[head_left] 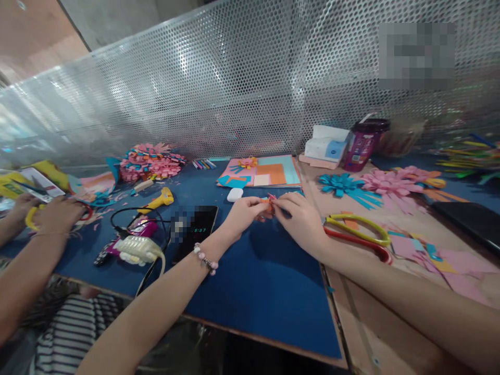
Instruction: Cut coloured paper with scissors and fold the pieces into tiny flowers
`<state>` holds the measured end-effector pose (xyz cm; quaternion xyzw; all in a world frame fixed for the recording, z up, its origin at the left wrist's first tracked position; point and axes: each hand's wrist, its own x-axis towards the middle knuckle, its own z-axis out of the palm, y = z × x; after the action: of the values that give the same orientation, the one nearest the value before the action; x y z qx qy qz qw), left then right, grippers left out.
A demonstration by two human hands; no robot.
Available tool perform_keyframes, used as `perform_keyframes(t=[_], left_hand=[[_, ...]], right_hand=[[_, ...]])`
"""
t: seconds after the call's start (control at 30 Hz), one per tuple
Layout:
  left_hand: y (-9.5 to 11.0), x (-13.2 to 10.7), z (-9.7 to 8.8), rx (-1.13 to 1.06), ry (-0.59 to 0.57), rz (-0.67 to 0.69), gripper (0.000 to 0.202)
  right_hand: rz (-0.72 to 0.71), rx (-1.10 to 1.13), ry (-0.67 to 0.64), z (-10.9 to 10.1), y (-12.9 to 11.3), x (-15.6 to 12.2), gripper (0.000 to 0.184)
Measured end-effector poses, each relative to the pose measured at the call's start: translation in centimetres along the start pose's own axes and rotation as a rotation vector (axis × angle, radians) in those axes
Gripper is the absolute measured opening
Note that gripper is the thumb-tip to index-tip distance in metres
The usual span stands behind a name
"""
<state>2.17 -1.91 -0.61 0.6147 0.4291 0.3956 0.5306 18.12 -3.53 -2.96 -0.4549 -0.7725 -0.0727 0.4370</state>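
Over the blue table (281, 312), my left hand (245, 217) and my right hand (300, 221) meet with fingertips pinched together. Between them is a small orange paper piece (269, 207) with a bit of pink at its top; the fingers hide most of it. A white earbud case (235, 195) lies just beyond my left hand. Behind my hands rests a stack of coloured paper (289, 169) with an orange paper flower (248, 162) on it. Scissors with yellow and red handles (357, 229) lie beside my right forearm.
At the left, a co-worker's hands (58, 213) hold scissors. A phone (195, 232), a power strip (140, 249) with cables and a yellow tool (158, 200) lie near my left arm. Paper flowers (339, 185), a purple cup (363, 146) and tissues (326, 146) stand right. A perforated metal panel (234, 78) rises behind.
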Motion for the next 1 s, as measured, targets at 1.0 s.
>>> perform_keyframes(t=[1.0], left_hand=[[0.0,0.1,0.0,0.085,-0.076,0.117,0.022]], right_hand=[[0.04,0.202,0.024,0.2,0.6,0.1,0.017]])
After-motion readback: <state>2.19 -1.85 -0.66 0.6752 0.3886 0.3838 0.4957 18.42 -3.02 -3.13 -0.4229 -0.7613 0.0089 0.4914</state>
